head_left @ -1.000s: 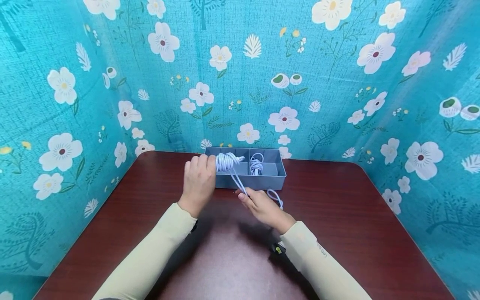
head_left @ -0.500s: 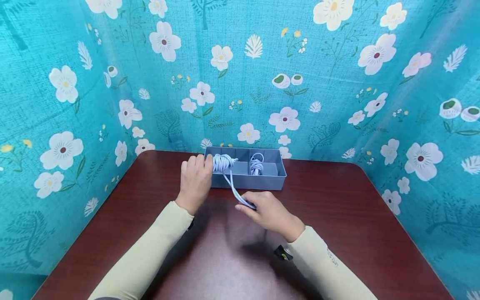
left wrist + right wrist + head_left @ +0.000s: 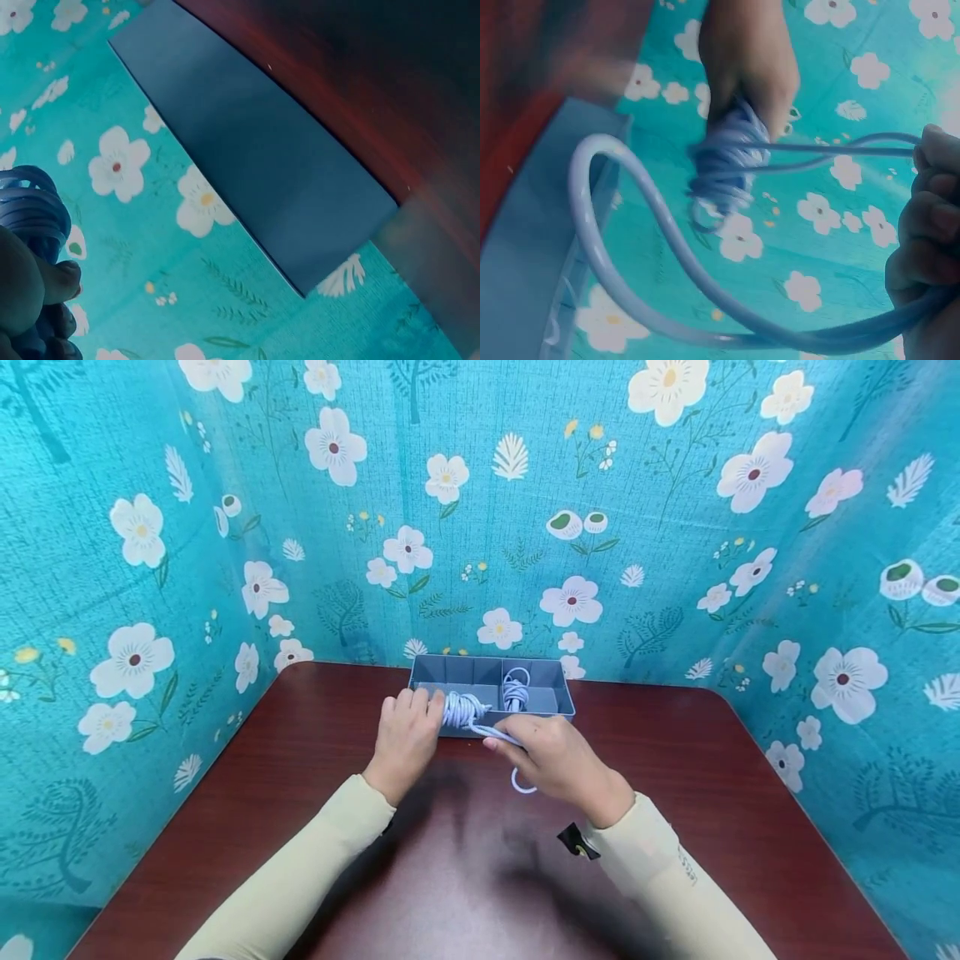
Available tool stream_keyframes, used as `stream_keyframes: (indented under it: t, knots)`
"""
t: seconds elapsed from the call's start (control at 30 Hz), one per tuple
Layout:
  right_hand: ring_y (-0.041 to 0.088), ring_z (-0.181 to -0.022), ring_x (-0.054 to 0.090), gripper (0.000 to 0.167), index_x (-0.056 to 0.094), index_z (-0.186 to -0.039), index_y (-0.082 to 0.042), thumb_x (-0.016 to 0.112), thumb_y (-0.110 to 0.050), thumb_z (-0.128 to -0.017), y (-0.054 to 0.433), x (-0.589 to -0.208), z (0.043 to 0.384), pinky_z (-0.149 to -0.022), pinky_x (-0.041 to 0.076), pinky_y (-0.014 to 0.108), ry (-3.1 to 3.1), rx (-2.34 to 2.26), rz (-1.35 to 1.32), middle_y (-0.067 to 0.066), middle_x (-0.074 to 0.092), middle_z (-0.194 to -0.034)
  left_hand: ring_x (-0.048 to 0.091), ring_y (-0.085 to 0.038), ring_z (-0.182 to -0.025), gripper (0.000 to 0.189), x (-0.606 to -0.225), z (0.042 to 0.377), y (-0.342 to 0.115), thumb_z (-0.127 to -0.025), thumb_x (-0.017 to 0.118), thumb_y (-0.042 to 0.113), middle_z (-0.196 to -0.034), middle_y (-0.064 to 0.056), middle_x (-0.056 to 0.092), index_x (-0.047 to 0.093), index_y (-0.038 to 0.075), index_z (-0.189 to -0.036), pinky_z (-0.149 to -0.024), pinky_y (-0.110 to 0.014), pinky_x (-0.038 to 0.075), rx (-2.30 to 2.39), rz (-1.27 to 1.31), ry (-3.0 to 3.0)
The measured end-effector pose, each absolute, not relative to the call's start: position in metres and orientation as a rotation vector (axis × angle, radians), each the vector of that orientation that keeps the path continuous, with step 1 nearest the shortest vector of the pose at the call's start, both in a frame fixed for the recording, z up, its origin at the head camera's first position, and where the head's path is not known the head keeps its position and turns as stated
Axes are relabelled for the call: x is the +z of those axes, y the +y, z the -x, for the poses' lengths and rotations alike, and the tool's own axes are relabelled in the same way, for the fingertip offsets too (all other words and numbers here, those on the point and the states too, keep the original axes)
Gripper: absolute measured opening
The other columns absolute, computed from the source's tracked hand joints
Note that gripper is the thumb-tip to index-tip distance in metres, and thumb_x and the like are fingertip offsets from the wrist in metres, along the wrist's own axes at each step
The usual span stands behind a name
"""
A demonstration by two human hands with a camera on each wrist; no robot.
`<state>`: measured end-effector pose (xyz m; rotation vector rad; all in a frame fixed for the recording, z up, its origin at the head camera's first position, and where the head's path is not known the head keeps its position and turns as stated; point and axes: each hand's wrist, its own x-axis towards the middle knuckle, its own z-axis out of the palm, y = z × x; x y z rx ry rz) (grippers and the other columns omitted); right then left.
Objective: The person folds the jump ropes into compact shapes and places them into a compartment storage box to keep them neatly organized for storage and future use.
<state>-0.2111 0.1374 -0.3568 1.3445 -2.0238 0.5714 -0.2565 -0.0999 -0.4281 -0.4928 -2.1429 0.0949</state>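
A pale lilac cable is wound into a thick coil (image 3: 462, 710), which my left hand (image 3: 408, 739) grips by its left end just in front of the grey box. From the coil a doubled strand runs right to my right hand (image 3: 562, 760), whose curled fingers hold it. In the right wrist view the strand (image 3: 817, 150) stretches across to the fingers, and a large free loop of cable (image 3: 667, 217) hangs out below them. The left wrist view shows just part of the coil (image 3: 30, 206) above the thumb.
The grey divided box (image 3: 461, 670) stands at the table's back, close behind both hands. Another coiled cable (image 3: 515, 693) lies in its right part. A floral turquoise curtain (image 3: 480, 527) surrounds the back and sides of the dark red table (image 3: 337, 710).
The coil dipped lower and nearer, in front of the box. My right hand moved down, then up and right, bringing the doubled strand from hanging downward to nearly sideways.
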Motion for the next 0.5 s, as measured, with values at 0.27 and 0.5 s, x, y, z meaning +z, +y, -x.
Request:
stream_keyframes:
  t: [0.27,0.5]
  knots:
    - [0.009,-0.057,0.049,0.015,0.062,-0.088,-0.004,0.075,-0.011,-0.085,0.145,-0.338,0.222,-0.053,0.046,0.024,-1.973,0.520,-1.327,0.000,0.055,-0.069,0.052,-0.029,-0.078,0.022,-0.429,0.246,-0.089,-0.092,0.057,0.005,-0.087,-0.012,0.057,0.065,0.003,-0.113,-0.059,-0.040,0.039,0.115,0.607,-2.166]
    - [0.009,-0.059,0.052,0.016,0.066,-0.090,-0.004,0.078,-0.010,-0.081,0.149,-0.329,0.223,-0.056,0.049,0.024,-2.018,0.528,-1.282,0.000,0.058,-0.072,0.051,-0.027,-0.078,0.022,-0.430,0.243,-0.085,-0.090,0.062,0.005,-0.089,-0.011,0.058,0.067,0.005,-0.111,-0.061,-0.039,0.039,0.094,0.684,-2.145]
